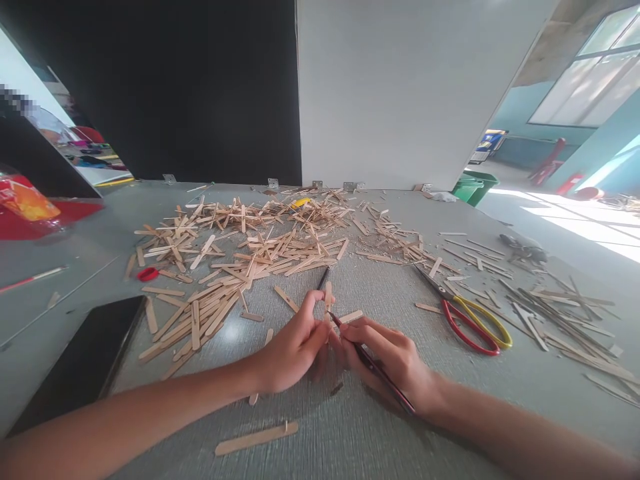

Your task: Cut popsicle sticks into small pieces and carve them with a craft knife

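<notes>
My left hand (295, 347) pinches a short piece of wooden craft stick (328, 293) upright between thumb and fingers. A slim dark pointed tool (324, 277) shows beyond the left index finger; whether the hand holds it or it lies on the table, I cannot tell. My right hand (387, 353) is closed round a dark pencil (383, 380), with its tip at the stick piece by the left fingertips. Another craft stick (353, 316) lies just beyond the right fingers. Nearer me, a longer craft stick (256, 439) has a small sliver standing near its right end.
A heap of craft sticks (280, 250) spreads across the grey table (350, 440). Scissors with red and yellow handles (475, 327) lie right, near thin strips (555, 320). A black phone (85, 360), red ring (148, 274) and bottle (27, 200) are left. Upright panels (380, 93) stand behind.
</notes>
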Motion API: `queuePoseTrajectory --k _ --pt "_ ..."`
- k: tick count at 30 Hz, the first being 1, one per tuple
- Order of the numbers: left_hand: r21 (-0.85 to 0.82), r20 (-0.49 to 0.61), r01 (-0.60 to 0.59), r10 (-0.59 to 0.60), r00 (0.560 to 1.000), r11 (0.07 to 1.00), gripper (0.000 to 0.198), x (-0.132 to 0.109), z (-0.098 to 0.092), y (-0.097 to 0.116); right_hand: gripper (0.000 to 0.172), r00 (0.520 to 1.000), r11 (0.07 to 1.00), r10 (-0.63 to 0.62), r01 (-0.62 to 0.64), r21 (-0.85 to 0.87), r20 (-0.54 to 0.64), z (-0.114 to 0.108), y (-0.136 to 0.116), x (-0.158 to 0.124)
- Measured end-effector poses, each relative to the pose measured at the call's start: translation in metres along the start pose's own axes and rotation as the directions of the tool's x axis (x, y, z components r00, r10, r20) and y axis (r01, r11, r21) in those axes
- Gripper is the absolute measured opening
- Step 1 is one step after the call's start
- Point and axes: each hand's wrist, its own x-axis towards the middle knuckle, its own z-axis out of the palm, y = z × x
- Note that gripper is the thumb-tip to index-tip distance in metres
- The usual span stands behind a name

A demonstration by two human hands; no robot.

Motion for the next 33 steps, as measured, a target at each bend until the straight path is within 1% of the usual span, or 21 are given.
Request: queuePoseTrajectory --k 4,8,9,11,13,15,18,20,23,25,28,31,33 --pt "-0.011 0.003 0.019 -0.019 1.0 1.0 0.04 0.0 -0.001 0.002 0.024 1.0 0.999 -0.023 0.022 0.046 0.011 -0.001 0.008 -0.006" --pt "-0.021 -0.03 0.016 -0.017 0.999 1.0 0.041 0.002 -0.004 0.002 0.031 0.994 0.999 -0.008 0.004 0.039 0.107 -0.002 0.014 -0.013" --pt "-0.023 -0.039 0.012 -0.012 0.999 1.0 0.041 0.003 -0.004 0.001 0.032 0.994 0.999 -0.006 0.001 0.043 0.11 -0.002 0.013 -0.013" --pt "-0.023 -0.041 0.007 -0.007 0.999 1.0 0.039 0.004 -0.005 0.001 0.028 0.998 0.998 0.003 -0.006 0.06 0.058 -0.001 0.011 -0.013" --pt "-0.013 -0.033 0.005 -0.005 0.999 1.0 0.036 0.005 -0.004 0.001 0.023 0.998 0.997 0.054 -0.052 0.055 -0.041 -0.001 0.01 -0.012" --pt "0.01 -0.032 -0.004 0.004 0.999 1.0 0.032 0.005 -0.003 0.001 0.025 0.98 0.99 0.142 -0.139 0.03 -0.136 -0.001 0.012 -0.013" --pt "0.074 -0.037 -0.025 0.028 0.999 0.997 0.031 0.005 -0.002 0.001 0.033 0.938 0.969 0.244 -0.243 0.035 -0.245 0.001 0.018 -0.014" --pt "0.124 -0.029 -0.045 0.049 0.998 0.991 0.032 0.004 -0.001 0.002 0.031 0.924 0.96 0.281 -0.273 0.066 -0.259 0.001 0.021 -0.013" --pt "0.202 -0.045 -0.091 0.102 0.994 0.975 0.035 0.005 -0.002 0.004 0.017 0.917 0.946 0.322 -0.319 0.052 -0.236 0.002 0.02 -0.009" --pt "0.261 -0.089 -0.13 0.158 0.983 0.957 0.034 0.005 -0.002 0.005 0.016 0.903 0.933 0.357 -0.356 0.051 -0.239 0.002 0.018 -0.006" --pt "0.349 -0.168 -0.185 0.255 0.952 0.919 0.027 0.006 -0.002 0.003 0.015 0.888 0.917 0.398 -0.379 0.123 -0.231 0.003 0.016 -0.004" --pt "0.441 -0.218 -0.244 0.367 0.904 0.864 0.019 0.006 -0.001 -0.002 0.016 0.882 0.901 0.423 -0.387 0.194 -0.208 0.002 0.015 -0.004" --pt "0.498 -0.22 -0.289 0.441 0.87 0.818 0.019 0.005 -0.001 -0.005 0.017 0.873 0.885 0.447 -0.4 0.237 -0.194 0.001 0.015 -0.004"
